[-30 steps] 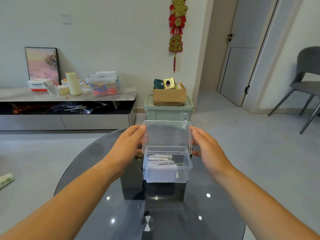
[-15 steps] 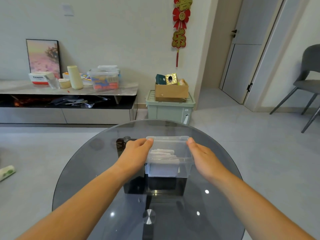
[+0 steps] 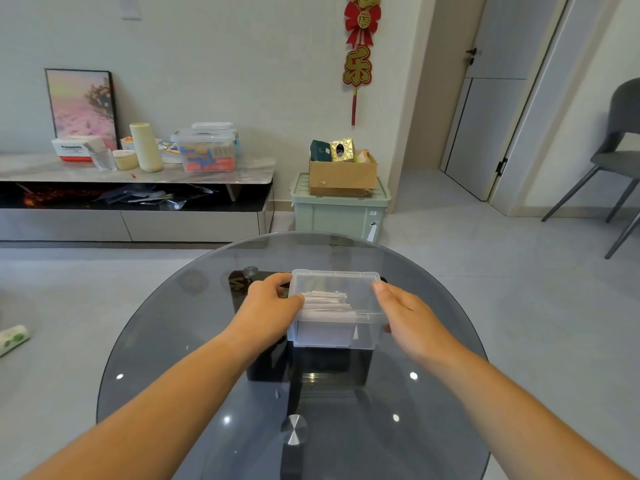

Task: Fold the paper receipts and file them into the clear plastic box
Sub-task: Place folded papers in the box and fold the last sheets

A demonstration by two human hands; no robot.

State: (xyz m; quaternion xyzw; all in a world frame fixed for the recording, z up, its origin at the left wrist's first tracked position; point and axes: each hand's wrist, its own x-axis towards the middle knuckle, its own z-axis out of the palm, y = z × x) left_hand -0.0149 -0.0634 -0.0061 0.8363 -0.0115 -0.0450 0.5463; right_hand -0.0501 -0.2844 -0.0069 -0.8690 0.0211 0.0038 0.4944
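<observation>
The clear plastic box (image 3: 335,283) stands on the middle of the round glass table (image 3: 166,344) with its lid down flat. Through the lid and front wall I see a stack of folded white paper receipts (image 3: 325,303) standing inside. My left hand (image 3: 268,308) grips the box's left side, thumb on the lid's edge and fingers curled behind the corner. My right hand (image 3: 405,311) holds the right side, thumb pressed on the lid's right rim; its other fingers are mostly hidden beside the box.
Beyond the table a pale green storage bin (image 3: 337,211) carries a cardboard box (image 3: 343,174). A low console (image 3: 138,176) with containers runs along the left wall. A grey chair (image 3: 616,157) stands at the right, and a roll (image 3: 12,339) lies on the floor.
The lid, upright a second ago, has come down onto the box. Both hands followed it down and now sit at the box's sides.
</observation>
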